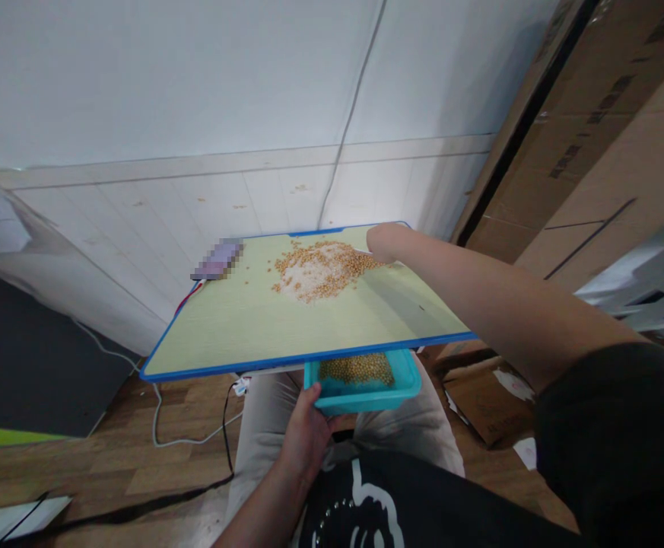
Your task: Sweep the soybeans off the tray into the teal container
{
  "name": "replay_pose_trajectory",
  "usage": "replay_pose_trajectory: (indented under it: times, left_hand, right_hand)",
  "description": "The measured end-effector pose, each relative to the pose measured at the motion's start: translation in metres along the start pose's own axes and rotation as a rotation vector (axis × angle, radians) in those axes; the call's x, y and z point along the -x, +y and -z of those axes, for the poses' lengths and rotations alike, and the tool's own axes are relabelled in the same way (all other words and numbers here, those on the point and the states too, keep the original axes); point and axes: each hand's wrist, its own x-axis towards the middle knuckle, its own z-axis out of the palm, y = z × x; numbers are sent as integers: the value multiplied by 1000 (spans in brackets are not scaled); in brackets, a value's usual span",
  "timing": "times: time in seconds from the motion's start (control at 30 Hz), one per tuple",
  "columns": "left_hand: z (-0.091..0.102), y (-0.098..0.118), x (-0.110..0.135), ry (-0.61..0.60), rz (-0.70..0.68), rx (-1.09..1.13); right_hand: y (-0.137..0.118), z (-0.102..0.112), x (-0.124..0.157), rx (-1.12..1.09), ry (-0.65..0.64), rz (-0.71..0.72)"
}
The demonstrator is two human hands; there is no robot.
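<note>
My left hand [304, 431] grips the near left corner of a turquoise plastic tub [400, 384] holding yellow beans [356, 368], kept just under the front edge of a small green table with a blue rim [309, 354]. My right hand [386, 242] reaches across the table, its edge against the right side of a pile of beans mixed with white grains [320, 270]. Its fingers are curled and mostly hidden from me. A few stray beans lie scattered around the pile.
A blurred purple device [218, 260] with a red-and-white cable lies at the table's far left. Cardboard boxes [594, 144] lean at the right. White and black cables [160, 426] run over the wooden floor. A white wall stands behind.
</note>
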Motion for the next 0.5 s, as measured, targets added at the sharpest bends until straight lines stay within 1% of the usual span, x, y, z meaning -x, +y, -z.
replay_pose_trajectory:
  times: [0.07, 0.13, 0.3, 0.5]
  left_hand:
    - [0, 2, 1, -24, 5, 1]
    - [1, 2, 2, -40, 6, 8]
    - [-2, 3, 4, 0, 2, 21]
    - [-9, 8, 10, 9, 26, 19]
  right_hand:
    - [-4, 1, 2, 74, -58, -4]
    - [-7, 4, 4, 90, -71, 5]
    - [-13, 6, 8, 31, -86, 7]
    - [-23, 9, 17, -26, -96, 16]
